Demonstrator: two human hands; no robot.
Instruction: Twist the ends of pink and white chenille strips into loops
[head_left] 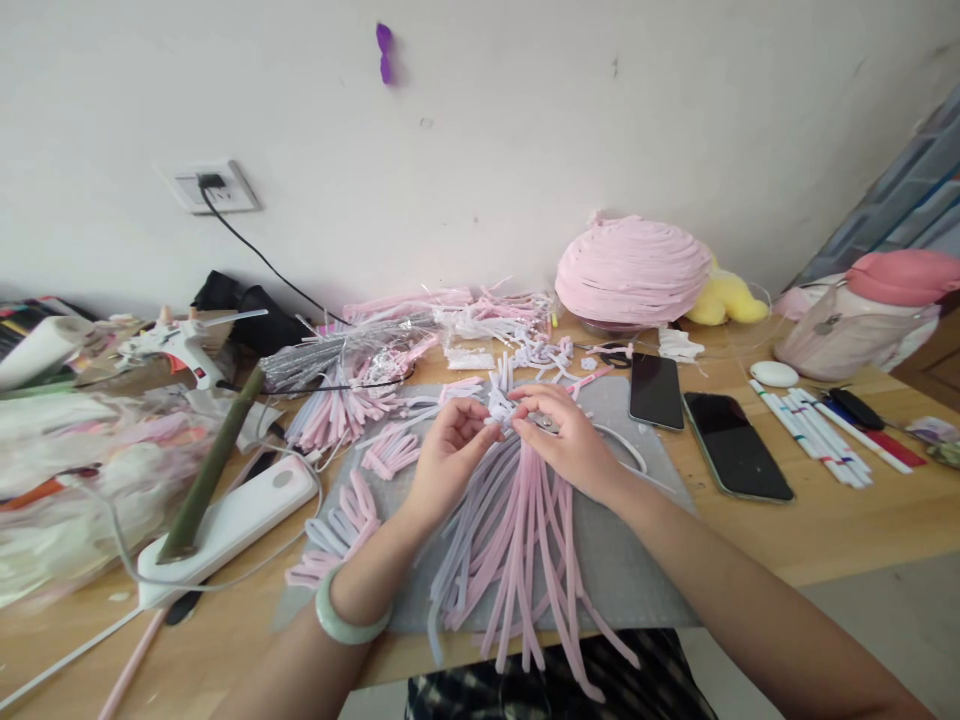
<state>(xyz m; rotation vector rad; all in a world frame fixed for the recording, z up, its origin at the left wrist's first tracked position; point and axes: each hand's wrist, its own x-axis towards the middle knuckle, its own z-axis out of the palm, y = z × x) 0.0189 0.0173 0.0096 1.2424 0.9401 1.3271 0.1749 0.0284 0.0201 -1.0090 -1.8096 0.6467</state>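
Note:
A bundle of pink and pale blue-lilac chenille stems (517,530) fans out across the grey mat (637,560), its loose ends hanging over the table's front edge. At its gathered top, a pale lilac twisted cluster (501,405) sits between my two hands. My left hand (454,450) pinches this cluster from the left, a pale green bangle on the wrist. From the right, my right hand (566,440) has thumb and fingers closed at the same spot; the fingertips partly cover the join. Folded stem loops (341,530) lie to the left.
A glue gun (180,345), a white power strip (225,525) and a green stick (214,465) are at left. Behind the mat stands a big pink ball-shaped roll (634,270). Two phones (735,445), several markers (814,430) and a pink-lidded jug (847,320) occupy the right.

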